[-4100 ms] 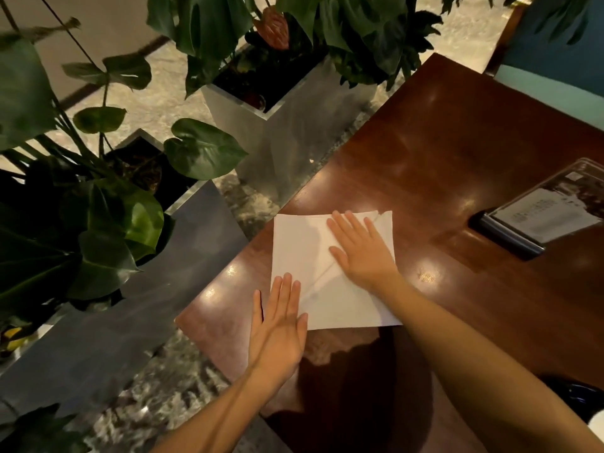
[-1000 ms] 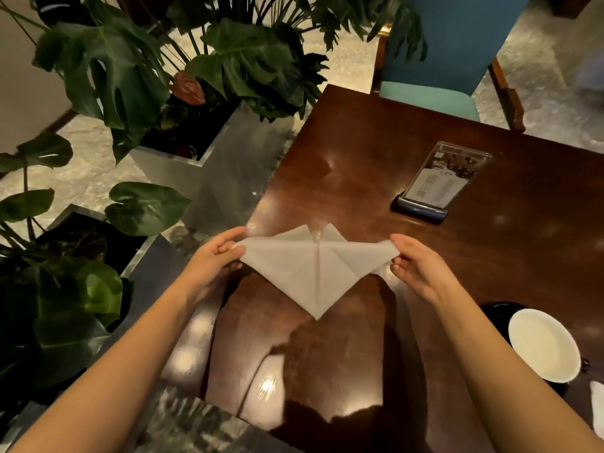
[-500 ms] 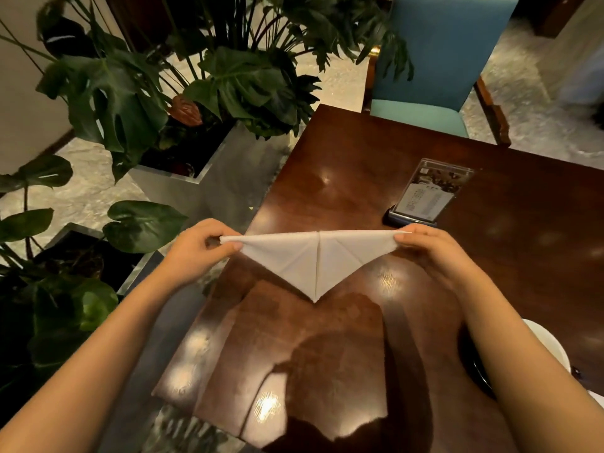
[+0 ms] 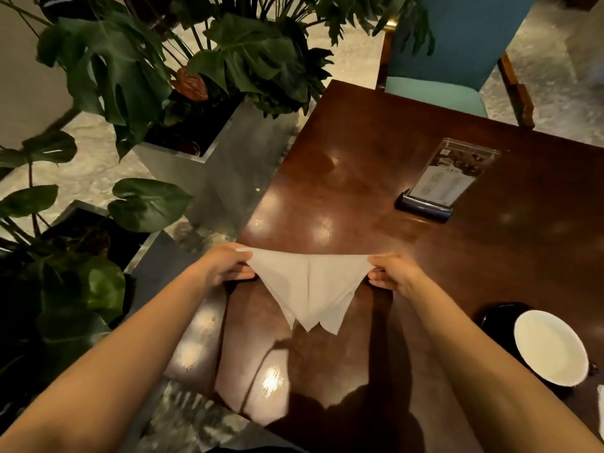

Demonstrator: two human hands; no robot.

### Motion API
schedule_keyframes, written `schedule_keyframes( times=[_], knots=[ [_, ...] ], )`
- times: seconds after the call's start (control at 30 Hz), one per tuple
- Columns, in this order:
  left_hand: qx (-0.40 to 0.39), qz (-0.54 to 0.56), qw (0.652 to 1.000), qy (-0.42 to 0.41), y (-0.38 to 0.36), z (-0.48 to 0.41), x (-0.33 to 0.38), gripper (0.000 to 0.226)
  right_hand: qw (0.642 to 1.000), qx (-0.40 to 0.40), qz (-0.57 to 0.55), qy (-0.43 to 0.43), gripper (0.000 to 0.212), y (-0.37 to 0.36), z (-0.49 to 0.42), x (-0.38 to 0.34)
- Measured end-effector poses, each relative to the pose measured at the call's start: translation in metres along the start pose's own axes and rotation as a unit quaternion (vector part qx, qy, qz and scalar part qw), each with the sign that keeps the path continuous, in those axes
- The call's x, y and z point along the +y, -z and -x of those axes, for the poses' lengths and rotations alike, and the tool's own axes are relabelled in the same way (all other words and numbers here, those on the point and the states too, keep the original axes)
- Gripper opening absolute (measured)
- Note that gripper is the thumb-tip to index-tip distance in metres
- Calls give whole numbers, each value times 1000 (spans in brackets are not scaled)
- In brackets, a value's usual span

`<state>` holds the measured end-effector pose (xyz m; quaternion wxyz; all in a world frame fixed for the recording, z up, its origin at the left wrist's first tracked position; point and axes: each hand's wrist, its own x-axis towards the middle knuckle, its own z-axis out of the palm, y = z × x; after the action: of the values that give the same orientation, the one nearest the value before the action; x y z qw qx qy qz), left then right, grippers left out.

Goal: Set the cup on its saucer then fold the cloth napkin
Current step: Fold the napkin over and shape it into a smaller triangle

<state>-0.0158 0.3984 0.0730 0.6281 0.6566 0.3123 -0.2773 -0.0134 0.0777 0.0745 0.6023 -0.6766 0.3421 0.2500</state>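
Note:
The white cloth napkin (image 4: 307, 286) is folded into a downward-pointing triangle with a centre crease and several layered tips at the bottom. It hangs stretched between my hands above the dark wooden table (image 4: 359, 178). My left hand (image 4: 224, 268) pinches its left corner and my right hand (image 4: 394, 273) pinches its right corner. At the right edge a cup with a white inside (image 4: 550, 346) sits on a dark saucer (image 4: 496, 317).
An acrylic menu stand (image 4: 447, 178) on a dark base stands at the back right of the table. A teal chair (image 4: 457, 60) is at the far side. Metal planters (image 4: 196, 165) with large-leaved plants line the table's left edge.
The napkin went from flat under my palms to a triangle lifted by its two corners. Over the last second the top edge pulled straight and the tips now hang lower.

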Motion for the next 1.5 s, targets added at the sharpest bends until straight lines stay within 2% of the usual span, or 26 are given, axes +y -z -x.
schedule_keyframes(
  times=[0.13,0.2,0.27,0.33,0.4,0.47,0.5,0.57,0.6,0.67,0.77,0.83,0.9,1.07,1.23,1.33,1.5],
  knots=[
    [64,2,996,-63,-9,-12,0,10,992,85,50,74,13,-8,-20,0],
    [91,9,992,-84,-14,-14,-2,11,989,110,61,77,8,-11,-24,0],
    [116,2,988,-104,-17,-15,-8,15,980,137,109,91,27,-12,-23,3],
    [151,-62,977,-139,-18,-16,-16,17,963,159,175,130,41,-14,-12,9],
    [203,-195,940,-192,-18,-14,-23,28,949,164,193,188,42,-17,3,19],
    [247,-266,900,-242,-20,-5,-31,37,916,182,245,260,33,-20,17,33],
    [261,-275,885,-270,-23,4,-37,34,890,189,291,295,24,-21,22,43],
    [267,-313,854,-320,-36,22,-56,17,838,166,388,345,9,-28,35,66],
    [254,-336,848,-321,-44,32,-67,9,820,142,425,356,9,-34,41,79],
    [213,-334,879,-266,-62,48,-89,11,805,100,459,362,11,-47,54,102],
    [191,-241,938,-160,-86,55,-111,13,818,94,439,359,23,-62,61,123],
    [174,-191,957,-129,-98,56,-116,12,820,108,424,370,24,-68,61,128],
    [155,-145,970,-117,-107,56,-117,15,819,119,413,379,16,-72,63,128],
    [173,-86,977,-87,-114,61,-107,26,824,131,394,384,7,-78,63,129],
    [138,-27,989,-41,-125,71,-96,29,872,135,324,341,7,-91,64,131],
    [123,4,992,-34,-126,73,-91,25,884,135,292,339,8,-94,66,130],
    [77,114,990,5,-132,72,-90,18,900,109,258,335,10,-91,69,129]
  ],
)
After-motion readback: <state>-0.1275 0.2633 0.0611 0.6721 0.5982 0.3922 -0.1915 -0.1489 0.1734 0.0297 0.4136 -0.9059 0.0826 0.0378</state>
